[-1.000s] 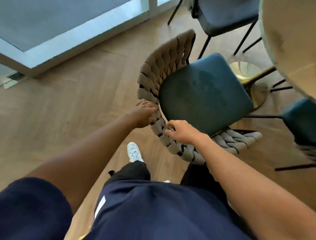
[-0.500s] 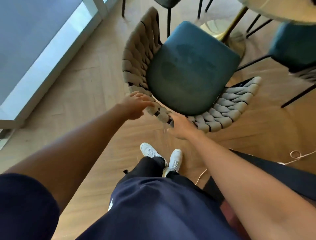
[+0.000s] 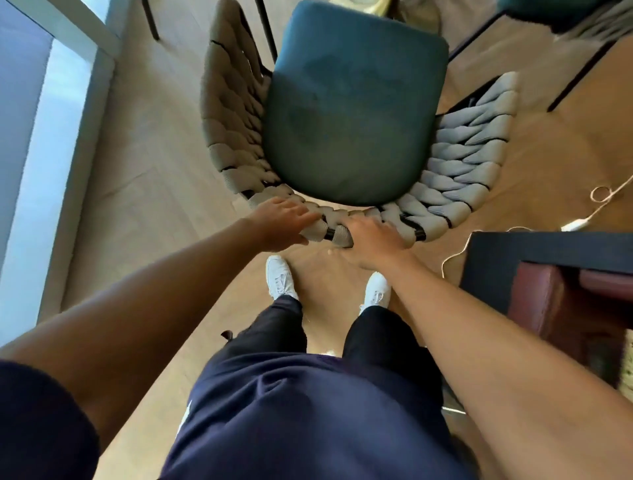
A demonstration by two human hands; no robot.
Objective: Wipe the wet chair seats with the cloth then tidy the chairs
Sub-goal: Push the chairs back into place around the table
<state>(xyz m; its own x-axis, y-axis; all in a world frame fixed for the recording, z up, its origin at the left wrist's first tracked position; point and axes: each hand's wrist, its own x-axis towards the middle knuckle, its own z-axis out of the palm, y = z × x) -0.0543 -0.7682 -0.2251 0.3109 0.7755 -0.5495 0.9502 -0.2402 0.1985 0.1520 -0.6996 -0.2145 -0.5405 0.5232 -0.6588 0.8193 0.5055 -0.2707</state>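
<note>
A chair with a teal seat (image 3: pixel 352 113) and a woven grey backrest (image 3: pixel 469 161) stands straight in front of me, its back toward me. Darker patches show on the seat. My left hand (image 3: pixel 284 224) holds the backrest's top rim at its nearest point, fingers over the weave and thumb underneath. My right hand (image 3: pixel 375 236) grips the same rim just to the right. No cloth is in view.
A dark cabinet (image 3: pixel 548 248) stands close on the right, with a white cable (image 3: pixel 579 222) on the wooden floor beside it. A window frame (image 3: pixel 68 113) runs along the left. Another teal chair (image 3: pixel 561 15) and a gold table base (image 3: pixel 371 4) lie beyond.
The chair has turned and slid away from me toward the table base, so its back now faces me squarely. Both hands stayed on the backrest rim and my feet stepped forward.
</note>
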